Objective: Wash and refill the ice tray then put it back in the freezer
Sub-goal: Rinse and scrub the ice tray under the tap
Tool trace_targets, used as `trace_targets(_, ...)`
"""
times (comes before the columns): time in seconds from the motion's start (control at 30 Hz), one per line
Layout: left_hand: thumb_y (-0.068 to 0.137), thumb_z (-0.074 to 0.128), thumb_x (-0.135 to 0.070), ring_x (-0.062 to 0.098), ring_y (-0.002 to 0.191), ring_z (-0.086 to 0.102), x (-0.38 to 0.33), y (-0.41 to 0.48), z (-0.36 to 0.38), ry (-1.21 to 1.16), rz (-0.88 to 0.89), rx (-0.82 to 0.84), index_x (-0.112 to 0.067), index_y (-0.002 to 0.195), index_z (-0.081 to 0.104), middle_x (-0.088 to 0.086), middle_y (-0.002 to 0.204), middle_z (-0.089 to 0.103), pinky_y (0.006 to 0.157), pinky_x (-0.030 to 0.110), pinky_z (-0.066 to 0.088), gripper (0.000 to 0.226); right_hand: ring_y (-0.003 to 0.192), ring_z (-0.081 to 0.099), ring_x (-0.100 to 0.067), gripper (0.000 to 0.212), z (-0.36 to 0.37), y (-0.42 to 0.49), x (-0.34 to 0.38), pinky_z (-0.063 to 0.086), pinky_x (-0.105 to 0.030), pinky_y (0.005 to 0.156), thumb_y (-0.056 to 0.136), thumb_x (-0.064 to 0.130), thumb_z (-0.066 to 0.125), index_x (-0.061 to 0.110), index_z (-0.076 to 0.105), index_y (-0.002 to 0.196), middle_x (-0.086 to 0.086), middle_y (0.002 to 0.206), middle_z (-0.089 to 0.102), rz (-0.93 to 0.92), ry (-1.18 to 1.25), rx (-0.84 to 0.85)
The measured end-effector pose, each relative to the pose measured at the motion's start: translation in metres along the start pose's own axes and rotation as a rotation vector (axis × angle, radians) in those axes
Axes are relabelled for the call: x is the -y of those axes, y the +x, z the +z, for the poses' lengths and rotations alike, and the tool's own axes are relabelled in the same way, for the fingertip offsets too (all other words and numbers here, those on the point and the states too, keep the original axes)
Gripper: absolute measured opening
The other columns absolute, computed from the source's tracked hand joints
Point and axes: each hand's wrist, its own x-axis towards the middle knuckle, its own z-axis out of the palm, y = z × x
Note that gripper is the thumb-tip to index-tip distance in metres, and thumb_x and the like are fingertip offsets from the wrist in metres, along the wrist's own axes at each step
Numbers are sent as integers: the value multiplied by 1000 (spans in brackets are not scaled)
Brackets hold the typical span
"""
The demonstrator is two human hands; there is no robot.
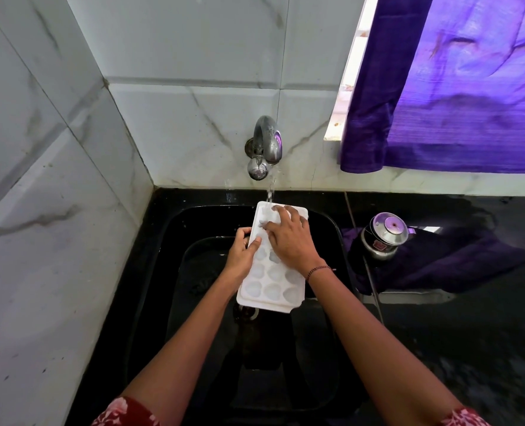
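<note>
Red floral sleeves (pixel 125 412) are seen at the bottom edge, and two bare forearms are extended from them over a black sink (pixel 150 272). A white ice tray (pixel 273 287) is held above the basin, its long axis running away from the camera toward the wall, its far end raised under the tap (pixel 265 146) and its rounded cups facing up. Water is poured from the tap onto that far end. The tray's left edge is gripped by the left hand (pixel 242 250), thumb on top and fingers curled beneath. The right hand (pixel 288 238) is laid flat on the far cups, fingers spread, a thread bracelet (pixel 318 269) worn at its wrist. A steel lidded pot (pixel 384 236) is set on the black counter (pixel 470 333) right of the sink, below a purple curtain (pixel 458 87).
</note>
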Motion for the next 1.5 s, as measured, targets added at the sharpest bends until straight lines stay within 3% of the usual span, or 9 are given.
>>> trace_targets(0.17, 96, 50, -19, 13, 80, 63, 2, 0, 4, -4, 11, 15, -18, 114, 42, 2, 99, 61, 62, 21, 51, 20, 141, 18, -28, 36, -1, 3, -4, 21, -48, 112, 100, 36, 33, 27, 58, 124, -5, 150, 29, -7, -15, -12)
trace_targets(0.47, 95, 52, -20, 22, 89, 65, 18, -5, -3, 4, 25, 8, -18, 114, 43, 10, 108, 63, 74, 34, 54, 21, 140, 15, -28, 37, 3, 3, -6, 20, -49, 113, 100, 38, 35, 26, 55, 128, -6, 149, 28, -73, 48, 147)
trace_targets(0.63, 94, 53, -25, 29, 98, 65, 32, -18, 0, 56, 3, -8, -24, 114, 44, 10, 111, 63, 86, 47, 54, 22, 133, 29, -24, 31, 9, 6, -3, 28, -43, 111, 98, 36, 40, 19, 53, 121, -5, 139, 39, -23, 93, -13)
trace_targets(0.97, 95, 51, -25, 26, 98, 64, 28, -22, -7, 97, -15, -60, -23, 114, 42, 8, 111, 62, 86, 45, 54, 21, 142, 14, -28, 40, 11, 20, 2, 17, -49, 114, 99, 45, 33, 29, 52, 131, -7, 152, 25, -11, -14, 152)
trace_targets(1.1, 96, 50, -21, 21, 92, 64, 21, -19, -12, 115, 21, -54, -21, 115, 43, 5, 107, 62, 79, 35, 54, 21, 141, 17, -28, 41, 7, 20, 7, 17, -51, 114, 99, 45, 32, 28, 50, 132, -7, 150, 29, -29, -124, 81)
trace_targets(1.5, 96, 51, -22, 27, 96, 65, 18, -22, -9, 108, 9, -30, -21, 114, 43, 10, 110, 63, 83, 42, 55, 20, 141, 17, -26, 39, 12, 15, 7, 21, -48, 113, 99, 43, 35, 28, 55, 129, -5, 150, 29, 38, -32, 83)
